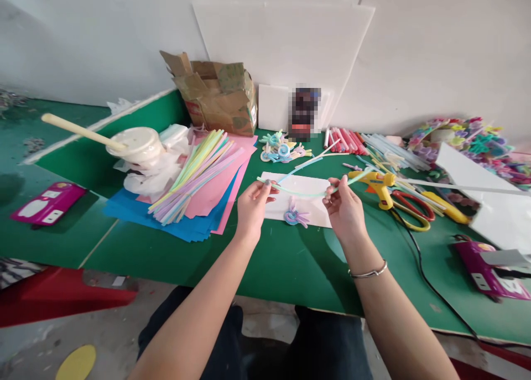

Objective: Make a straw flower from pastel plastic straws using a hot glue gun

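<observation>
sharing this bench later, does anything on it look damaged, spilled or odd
The cardboard box at the back of the green table looks battered: its flaps stick up unevenly and its side is creased. I see no spill.

A green table [286, 275] crosses the middle of the frame. On it, at upper left of centre, stands a cardboard box [224, 106]. Below this box, blue sheets [193, 229] are lying. A white board [274, 209] lies at the centre, and a yellow glue gun [380, 191] is placed right of centre.
</observation>
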`<state>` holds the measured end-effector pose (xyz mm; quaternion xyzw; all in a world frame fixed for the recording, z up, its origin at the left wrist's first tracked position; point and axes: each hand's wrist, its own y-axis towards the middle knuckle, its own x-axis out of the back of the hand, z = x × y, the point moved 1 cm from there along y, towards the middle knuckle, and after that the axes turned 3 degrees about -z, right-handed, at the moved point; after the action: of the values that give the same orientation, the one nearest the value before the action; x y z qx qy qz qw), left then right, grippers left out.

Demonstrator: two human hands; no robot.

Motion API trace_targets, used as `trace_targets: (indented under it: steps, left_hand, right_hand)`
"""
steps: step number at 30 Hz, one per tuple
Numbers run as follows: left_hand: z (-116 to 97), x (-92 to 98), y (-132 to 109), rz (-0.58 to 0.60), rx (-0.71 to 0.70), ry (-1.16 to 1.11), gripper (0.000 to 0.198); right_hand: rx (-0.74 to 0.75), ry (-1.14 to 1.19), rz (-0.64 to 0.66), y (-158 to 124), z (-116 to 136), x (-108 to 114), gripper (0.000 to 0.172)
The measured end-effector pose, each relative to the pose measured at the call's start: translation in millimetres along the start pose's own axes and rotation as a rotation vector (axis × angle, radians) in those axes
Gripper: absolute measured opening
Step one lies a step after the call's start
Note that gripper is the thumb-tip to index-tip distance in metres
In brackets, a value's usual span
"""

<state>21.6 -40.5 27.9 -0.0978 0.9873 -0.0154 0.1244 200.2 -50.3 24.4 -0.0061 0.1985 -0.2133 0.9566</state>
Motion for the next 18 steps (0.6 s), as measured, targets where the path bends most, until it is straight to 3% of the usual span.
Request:
trace_targets:
  steps: [5,9,13,18]
  left_hand:
    - [-1.9,-3.6,-5.2,0.085,0.0,0.003,0.02]
    - [-2.3,-5.2,-7.5,0.123,0.042,-0.058,0.02]
    - [-3.9,-6.1,-7.9,0.148,0.079,-0.112,0.022]
    - [-6.4,-4.7,-7.3,0.132,0.098,-0.113,0.033]
  right_hand:
    - [0.064,-0.336,0.37,-16.7,-2.2,-12.8,0.052]
    - [0.016,-0.572,0.644,-29.5,-7.8,-20.4,0.056]
    - [0.02,-0.689,0.772,-33.9,-10.9,-21.7,0.057]
    - [-0.004,-0.747,0.837,-33.2,-8.9,-20.2,0.058]
